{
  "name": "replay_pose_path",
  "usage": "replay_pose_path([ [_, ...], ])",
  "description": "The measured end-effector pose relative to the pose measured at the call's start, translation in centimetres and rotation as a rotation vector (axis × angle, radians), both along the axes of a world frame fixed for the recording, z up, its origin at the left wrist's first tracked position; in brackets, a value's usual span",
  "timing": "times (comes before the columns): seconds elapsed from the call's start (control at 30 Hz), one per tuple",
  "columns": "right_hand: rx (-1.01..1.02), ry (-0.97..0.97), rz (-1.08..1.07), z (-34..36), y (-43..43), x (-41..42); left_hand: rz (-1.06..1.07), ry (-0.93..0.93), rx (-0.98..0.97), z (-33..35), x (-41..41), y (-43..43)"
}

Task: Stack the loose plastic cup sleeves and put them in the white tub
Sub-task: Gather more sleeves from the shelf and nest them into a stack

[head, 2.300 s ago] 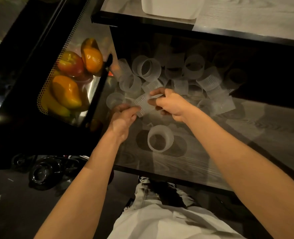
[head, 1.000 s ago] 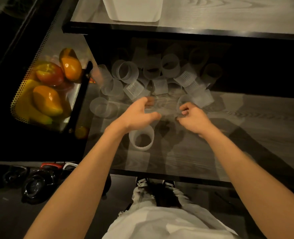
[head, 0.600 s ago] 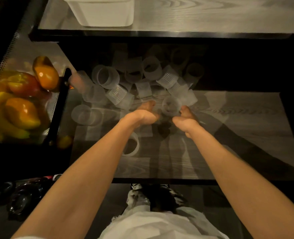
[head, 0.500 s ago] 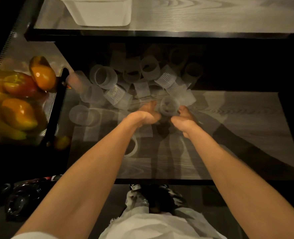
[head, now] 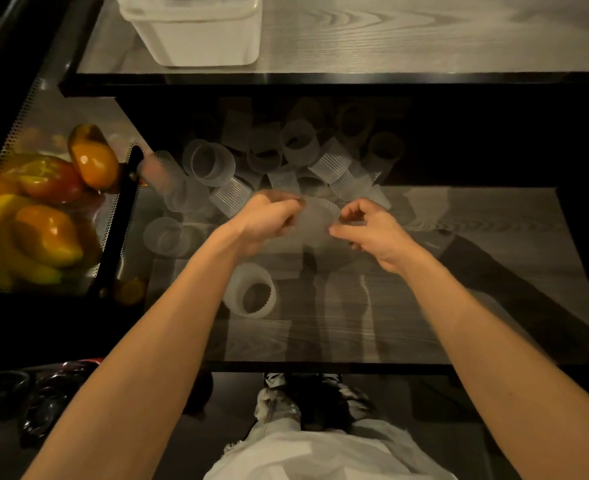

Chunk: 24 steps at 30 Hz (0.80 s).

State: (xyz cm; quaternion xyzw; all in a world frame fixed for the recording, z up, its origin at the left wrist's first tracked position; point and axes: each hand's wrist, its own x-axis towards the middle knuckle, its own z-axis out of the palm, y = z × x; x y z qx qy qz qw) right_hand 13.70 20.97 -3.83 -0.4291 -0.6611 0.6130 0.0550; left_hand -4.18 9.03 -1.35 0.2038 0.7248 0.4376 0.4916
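Left hand (head: 269, 220) and right hand (head: 372, 233) pinch one sleeve (head: 317, 213); likely light, flexible, crushable: hold opposite rims gently.

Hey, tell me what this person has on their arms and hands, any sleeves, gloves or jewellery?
The left hand and right hand show no gloves, rings or watch. The left forearm and right forearm are unsleeved. A white garment covers the torso.

White top (head: 324, 457), bare forearms (head: 168, 341).
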Motion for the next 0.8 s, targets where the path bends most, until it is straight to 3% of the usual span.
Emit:
replay_pose_path([
  [0.13, 0.023, 0.124, 0.199, 3.4, -1.5, -0.9, 0.004, -0.048, 0.121, 3.0, -0.8, -4.7],
  [0.33, 0.115, 0.056, 0.630, 5.9, -5.3, -2.5, -0.059, -0.061, 0.142, 3.4, -1.6, -11.3],
  [0.67, 0.291, 0.002, 0.789, 6.0, -8.8, -4.8, 0.056, -0.069, 0.146, 1.7, -1.6, -15.8],
  [0.8, 0.466, -0.061, 0.872, 5.2, -9.2, -5.3, 0.034, -0.048, 0.135, 0.7, -2.1, -16.4],
])
